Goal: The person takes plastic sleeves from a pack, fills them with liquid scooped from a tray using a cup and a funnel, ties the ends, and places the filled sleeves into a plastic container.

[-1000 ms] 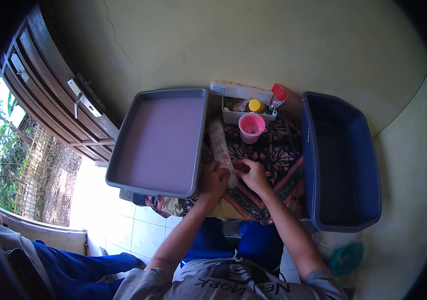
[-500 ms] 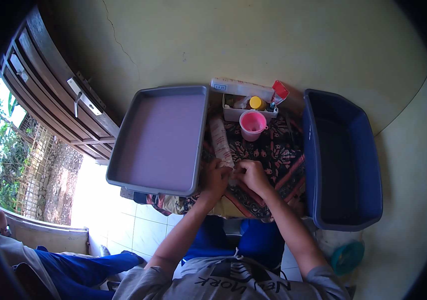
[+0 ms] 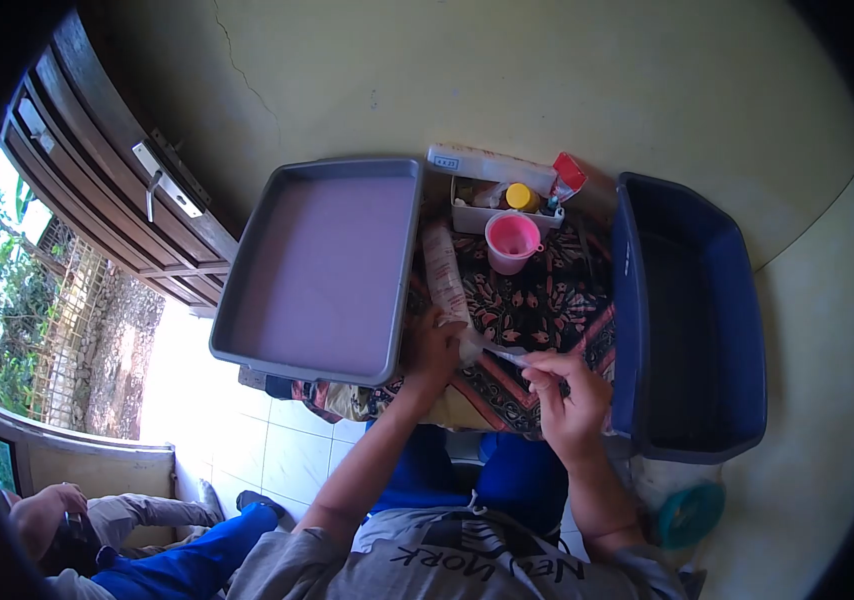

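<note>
A long, narrow whitish plastic packet with red print lies on the patterned cloth, beside the grey tray. My left hand is closed over its near end, the fingertips partly hidden. In a pinch, my right hand holds the end of a thin clear plastic strip, perhaps a bag. The strip stretches slantwise from the packet's near end to my right fingers. Beyond the hands stands a pink plastic cup.
A grey tray of pale purple liquid stands left, and a deep dark-blue tub right. Behind the cup is a small box holding a yellow-lidded jar. Another person's legs are at lower left, near the open door.
My right hand has moved right and toward me, away from my left hand, drawing the clear plastic strip out between them. My left hand has stayed at the packet's near end.
</note>
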Demonstrator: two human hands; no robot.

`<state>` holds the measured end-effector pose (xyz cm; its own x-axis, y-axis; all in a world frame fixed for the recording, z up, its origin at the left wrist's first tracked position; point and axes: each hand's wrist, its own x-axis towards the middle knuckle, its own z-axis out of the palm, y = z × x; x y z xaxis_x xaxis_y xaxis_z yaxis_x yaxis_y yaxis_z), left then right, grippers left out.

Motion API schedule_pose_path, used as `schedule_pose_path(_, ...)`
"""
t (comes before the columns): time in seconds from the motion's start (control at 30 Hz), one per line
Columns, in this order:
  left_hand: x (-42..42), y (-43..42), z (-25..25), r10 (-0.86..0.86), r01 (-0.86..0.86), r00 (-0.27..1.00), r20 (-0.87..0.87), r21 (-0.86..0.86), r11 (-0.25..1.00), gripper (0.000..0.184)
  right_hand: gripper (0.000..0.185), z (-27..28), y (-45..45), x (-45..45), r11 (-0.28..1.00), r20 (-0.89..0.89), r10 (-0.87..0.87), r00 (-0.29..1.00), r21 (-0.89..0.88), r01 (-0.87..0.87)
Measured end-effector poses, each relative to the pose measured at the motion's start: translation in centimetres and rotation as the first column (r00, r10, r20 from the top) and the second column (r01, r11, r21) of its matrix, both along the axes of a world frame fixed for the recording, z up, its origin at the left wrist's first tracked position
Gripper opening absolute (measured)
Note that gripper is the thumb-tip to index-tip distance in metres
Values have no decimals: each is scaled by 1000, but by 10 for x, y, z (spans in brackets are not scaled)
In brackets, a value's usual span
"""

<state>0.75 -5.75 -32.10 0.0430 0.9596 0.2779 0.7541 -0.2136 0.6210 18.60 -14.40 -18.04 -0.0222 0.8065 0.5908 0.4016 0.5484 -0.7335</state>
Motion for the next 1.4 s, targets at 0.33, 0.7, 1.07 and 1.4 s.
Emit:
schedule_pose_path(0.33, 0, -34, 59, -8, 56, 988, -157, 304, 951, 45, 13, 9, 20, 14, 977, -420, -97, 902, -214, 5)
schedule_pose_path(0.7, 7, -35, 123, -323, 439, 687, 651, -19, 898, 28, 12, 11, 49, 0, 953, -184, 108, 977, -261, -154)
schedule_pose_path(1.07, -6, -32, 105, -86, 382, 577, 812, -175, 908, 19, 21, -54, 146, 13, 971, 215, -224, 950, 128, 200)
schedule_pose_path(1.4, -11, -32, 109, -45, 390, 534, 844, -199, 899, 21, 13, -63, 170, 21, 972, 521, -185, 833, -31, 235)
